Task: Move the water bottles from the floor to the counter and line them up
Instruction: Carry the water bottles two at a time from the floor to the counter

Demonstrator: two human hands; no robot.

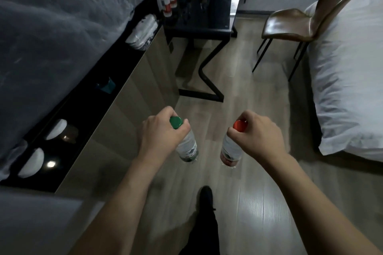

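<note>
Wood-look floor [238, 93]: one pale plank surface, running from the foreground to the far wall.
Bed [348, 80]: one, white bedding, along the right edge.
Low cabinet [124, 97]: one, along the left, with a dark top; two white round items lie on it near the bottom left.
Table [207, 30]: one, dark and glossy, at the far end on a black bent-metal frame.
Chair [306, 18]: one, brown seat on thin black legs, between table and bed.
Bottles on table [167, 4]: a cluster at the top of the view; at least two red caps show, the rest too blurred and doubled by reflections to count.
Left hand [161, 132]: one, fingers curled tight round the neck of a green-capped bottle [187, 147], which hangs below it, clear of the floor.
Right hand [257, 132]: one, fingers closed round the neck of a red-capped bottle [231, 149], also hanging above the floor.
Carried bottles: two, near each other but apart.
Shoe [206, 196]: one, black, below the bottles.
</note>
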